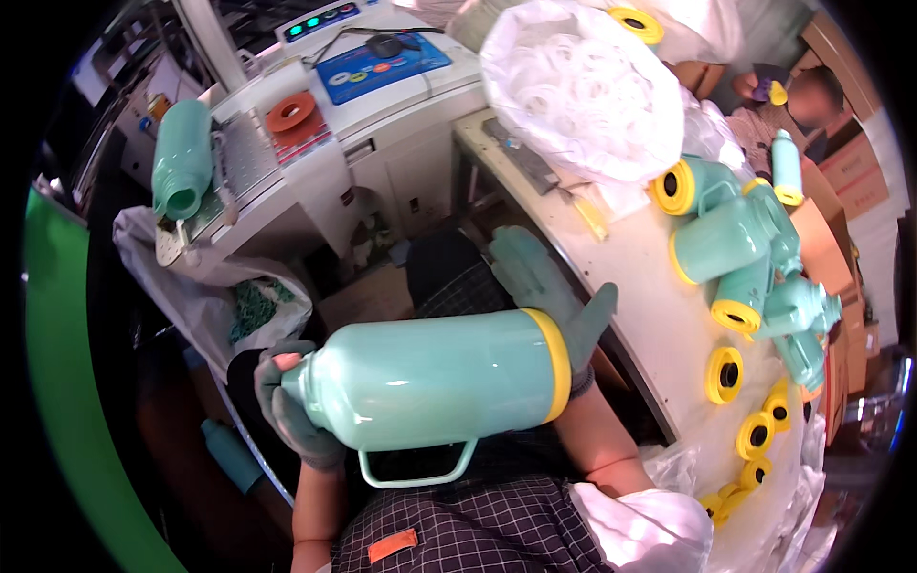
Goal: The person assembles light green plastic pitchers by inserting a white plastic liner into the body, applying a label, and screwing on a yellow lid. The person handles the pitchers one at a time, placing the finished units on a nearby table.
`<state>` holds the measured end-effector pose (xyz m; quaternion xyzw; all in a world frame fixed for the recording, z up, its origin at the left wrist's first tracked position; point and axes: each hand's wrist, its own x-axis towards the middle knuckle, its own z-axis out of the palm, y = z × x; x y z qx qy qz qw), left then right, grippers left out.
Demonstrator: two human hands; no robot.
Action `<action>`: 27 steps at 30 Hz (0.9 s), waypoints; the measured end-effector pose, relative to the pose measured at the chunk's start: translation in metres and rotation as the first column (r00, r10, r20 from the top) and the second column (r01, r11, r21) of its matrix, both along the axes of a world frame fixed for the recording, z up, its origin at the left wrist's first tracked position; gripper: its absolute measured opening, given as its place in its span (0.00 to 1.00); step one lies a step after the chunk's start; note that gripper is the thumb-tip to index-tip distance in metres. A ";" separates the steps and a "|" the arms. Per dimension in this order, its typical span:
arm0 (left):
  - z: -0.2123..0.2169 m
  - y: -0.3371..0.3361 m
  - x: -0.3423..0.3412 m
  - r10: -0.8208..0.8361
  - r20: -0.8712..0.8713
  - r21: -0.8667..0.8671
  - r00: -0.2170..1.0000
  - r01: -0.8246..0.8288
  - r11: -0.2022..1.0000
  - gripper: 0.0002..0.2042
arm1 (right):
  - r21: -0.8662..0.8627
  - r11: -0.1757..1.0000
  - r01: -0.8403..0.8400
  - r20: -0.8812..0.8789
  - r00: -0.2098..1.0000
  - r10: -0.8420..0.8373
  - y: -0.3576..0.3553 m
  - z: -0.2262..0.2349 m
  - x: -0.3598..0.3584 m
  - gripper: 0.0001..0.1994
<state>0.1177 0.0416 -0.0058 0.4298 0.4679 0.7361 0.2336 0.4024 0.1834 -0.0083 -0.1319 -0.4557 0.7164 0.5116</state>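
A mint-green thermos jug [435, 377] with a yellow base ring [546, 366] lies sideways across my lap, its loop handle towards me. My left hand [291, 411], in a grey glove, is closed round the jug's neck; a bare fingertip shows. My right hand [549, 291], also gloved, is beside the yellow base with fingers stretched out and thumb spread. Its palm is at or against the base; whether it bears any weight I cannot tell.
On the right bench [640, 315] lie several similar jugs [726, 239] and yellow rings [724, 374]. A white bag of clear rings [583, 105] stands at its far end. Left, a machine table [401, 95] carries a green shell [181, 158] and an orange disc [294, 116]. A person [778, 115] sits far right.
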 end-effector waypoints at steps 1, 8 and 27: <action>-0.001 0.003 0.000 0.000 0.107 -0.022 0.994 0.002 1.000 0.22 | -0.056 0.967 0.249 0.068 0.967 -0.245 -0.006 0.007 -0.012 0.53; 0.030 0.012 -0.016 0.098 0.040 -0.005 0.994 -0.098 0.995 0.25 | -0.312 0.878 0.363 0.161 0.931 -0.328 -0.020 -0.025 0.043 0.43; 0.044 0.051 0.072 -0.244 -0.468 0.151 0.850 0.349 0.925 0.41 | -0.447 0.749 0.488 -0.184 0.769 -0.611 -0.030 -0.015 0.097 0.31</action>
